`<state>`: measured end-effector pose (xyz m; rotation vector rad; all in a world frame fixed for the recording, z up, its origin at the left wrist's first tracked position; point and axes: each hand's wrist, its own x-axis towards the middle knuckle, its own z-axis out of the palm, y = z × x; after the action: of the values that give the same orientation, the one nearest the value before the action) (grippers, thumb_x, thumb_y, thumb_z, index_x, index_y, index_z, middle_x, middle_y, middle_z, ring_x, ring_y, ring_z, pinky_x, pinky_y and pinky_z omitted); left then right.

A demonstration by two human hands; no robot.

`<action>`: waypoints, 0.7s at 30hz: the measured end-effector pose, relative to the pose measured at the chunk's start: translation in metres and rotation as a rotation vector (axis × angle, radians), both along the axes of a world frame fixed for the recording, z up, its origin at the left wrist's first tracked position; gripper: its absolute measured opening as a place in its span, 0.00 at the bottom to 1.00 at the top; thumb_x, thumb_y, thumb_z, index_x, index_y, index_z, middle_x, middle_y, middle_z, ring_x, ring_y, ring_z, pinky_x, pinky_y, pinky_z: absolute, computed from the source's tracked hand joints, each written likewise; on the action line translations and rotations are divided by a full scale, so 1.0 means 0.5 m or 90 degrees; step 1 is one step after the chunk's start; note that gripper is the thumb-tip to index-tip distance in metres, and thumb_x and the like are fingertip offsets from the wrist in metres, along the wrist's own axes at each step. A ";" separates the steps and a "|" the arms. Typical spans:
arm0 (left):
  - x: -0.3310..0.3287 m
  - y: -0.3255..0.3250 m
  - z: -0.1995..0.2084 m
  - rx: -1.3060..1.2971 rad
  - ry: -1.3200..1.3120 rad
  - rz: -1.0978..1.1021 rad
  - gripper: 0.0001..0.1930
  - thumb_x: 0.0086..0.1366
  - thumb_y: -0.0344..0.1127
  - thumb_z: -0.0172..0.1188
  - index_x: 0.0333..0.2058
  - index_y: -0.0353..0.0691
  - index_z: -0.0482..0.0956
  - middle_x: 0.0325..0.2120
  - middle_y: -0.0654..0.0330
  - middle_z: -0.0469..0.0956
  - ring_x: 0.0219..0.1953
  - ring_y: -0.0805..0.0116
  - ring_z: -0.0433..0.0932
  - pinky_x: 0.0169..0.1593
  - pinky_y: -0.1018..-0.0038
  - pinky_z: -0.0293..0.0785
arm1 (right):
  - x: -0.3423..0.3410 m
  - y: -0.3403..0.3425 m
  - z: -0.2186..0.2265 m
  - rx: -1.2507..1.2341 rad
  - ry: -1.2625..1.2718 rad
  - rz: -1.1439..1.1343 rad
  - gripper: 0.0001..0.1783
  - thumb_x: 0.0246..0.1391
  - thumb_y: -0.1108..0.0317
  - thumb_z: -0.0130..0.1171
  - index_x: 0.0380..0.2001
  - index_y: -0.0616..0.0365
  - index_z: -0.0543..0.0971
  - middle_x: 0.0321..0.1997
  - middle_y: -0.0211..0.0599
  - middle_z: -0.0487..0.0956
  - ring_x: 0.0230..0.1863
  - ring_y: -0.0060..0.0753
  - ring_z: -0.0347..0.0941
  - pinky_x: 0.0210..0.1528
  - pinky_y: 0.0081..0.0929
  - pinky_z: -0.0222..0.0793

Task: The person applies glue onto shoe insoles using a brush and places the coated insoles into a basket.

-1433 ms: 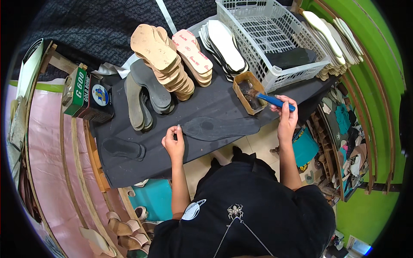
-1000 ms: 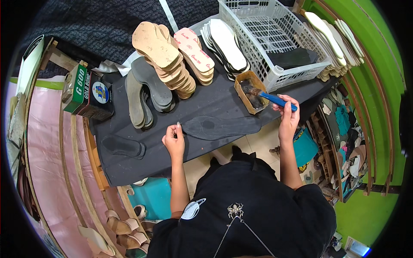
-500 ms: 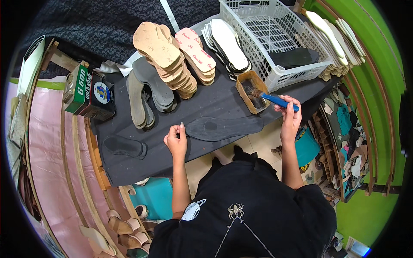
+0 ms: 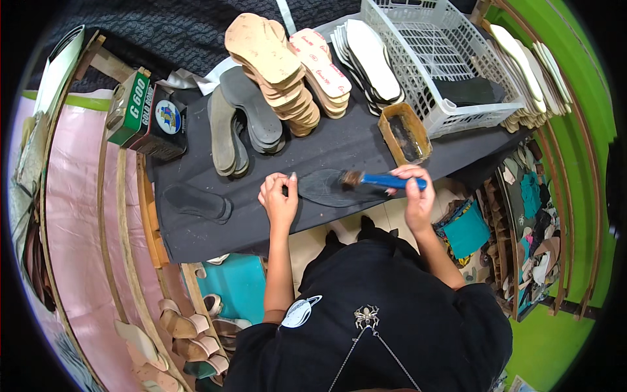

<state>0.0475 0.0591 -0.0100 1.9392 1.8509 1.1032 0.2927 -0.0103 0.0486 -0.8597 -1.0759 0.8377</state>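
My right hand (image 4: 416,196) is closed round the blue handle of a brush (image 4: 385,181). Its brown bristles are over the middle of a dark grey shoe insole (image 4: 326,189) lying flat on the black-covered table; I cannot tell whether they touch it. At the insole's left end, my left hand (image 4: 279,198) pinches the edge between thumb and fingers. Just beyond the brush stands an open tan box (image 4: 405,135) with dark, glossy residue inside. A small pile of black insoles (image 4: 196,203) lies to the left of my left hand.
Stacks of grey insoles (image 4: 250,108), tan insoles (image 4: 271,55), printed insoles (image 4: 320,68) and white insoles (image 4: 372,62) line the table's far side. A white plastic crate (image 4: 444,121) is at the back right, a green and black can (image 4: 149,121) at the left. Wooden racks flank both sides.
My right hand has brought the brush out of the tan box, leftward and nearer, over the insole. My left hand stays at the insole's left end. The whole view has shifted slightly.
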 end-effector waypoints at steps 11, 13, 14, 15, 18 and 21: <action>-0.013 -0.005 0.015 0.008 0.082 -0.070 0.12 0.51 0.41 0.60 0.18 0.42 0.71 0.32 0.64 0.69 0.40 0.62 0.65 0.45 0.65 0.55 | -0.096 0.043 0.001 0.129 -0.369 0.145 0.09 0.44 0.74 0.55 0.30 0.61 0.68 0.33 0.41 0.71 0.32 0.34 0.71 0.30 0.24 0.69; -0.017 -0.002 0.013 -0.005 0.081 -0.078 0.11 0.51 0.41 0.60 0.18 0.41 0.71 0.32 0.65 0.70 0.40 0.63 0.65 0.45 0.66 0.55 | -0.109 0.053 0.010 0.156 -0.425 0.151 0.10 0.40 0.73 0.57 0.27 0.59 0.68 0.30 0.37 0.74 0.25 0.36 0.73 0.28 0.25 0.70; -0.018 -0.002 0.011 -0.015 0.078 -0.086 0.11 0.50 0.40 0.60 0.19 0.40 0.72 0.32 0.65 0.70 0.41 0.63 0.65 0.45 0.67 0.55 | -0.115 0.058 0.015 0.154 -0.426 0.154 0.10 0.40 0.73 0.57 0.27 0.59 0.68 0.30 0.37 0.74 0.25 0.36 0.73 0.28 0.25 0.70; -0.018 -0.002 0.012 -0.018 0.076 -0.084 0.11 0.50 0.40 0.60 0.19 0.40 0.72 0.32 0.65 0.70 0.41 0.63 0.65 0.45 0.67 0.55 | -0.120 0.062 0.020 0.137 -0.445 0.181 0.09 0.40 0.74 0.57 0.27 0.59 0.68 0.29 0.37 0.74 0.26 0.36 0.73 0.29 0.24 0.70; -0.019 -0.002 0.016 -0.011 0.068 -0.093 0.11 0.50 0.40 0.60 0.19 0.40 0.72 0.32 0.65 0.70 0.40 0.64 0.65 0.45 0.67 0.55 | -0.135 0.073 0.027 0.134 -0.492 0.202 0.09 0.40 0.75 0.56 0.26 0.59 0.67 0.26 0.35 0.76 0.23 0.35 0.74 0.27 0.24 0.70; -0.015 -0.004 0.016 0.021 0.064 -0.077 0.10 0.50 0.39 0.60 0.18 0.41 0.72 0.31 0.65 0.70 0.40 0.64 0.65 0.44 0.67 0.56 | -0.135 0.082 0.017 0.140 -0.466 0.165 0.10 0.41 0.70 0.58 0.25 0.58 0.67 0.21 0.33 0.74 0.20 0.35 0.72 0.23 0.27 0.68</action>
<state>0.0400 0.0572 -0.0018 2.1312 1.7482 1.0223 0.2252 0.0305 0.0573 -0.8687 -1.9151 0.6002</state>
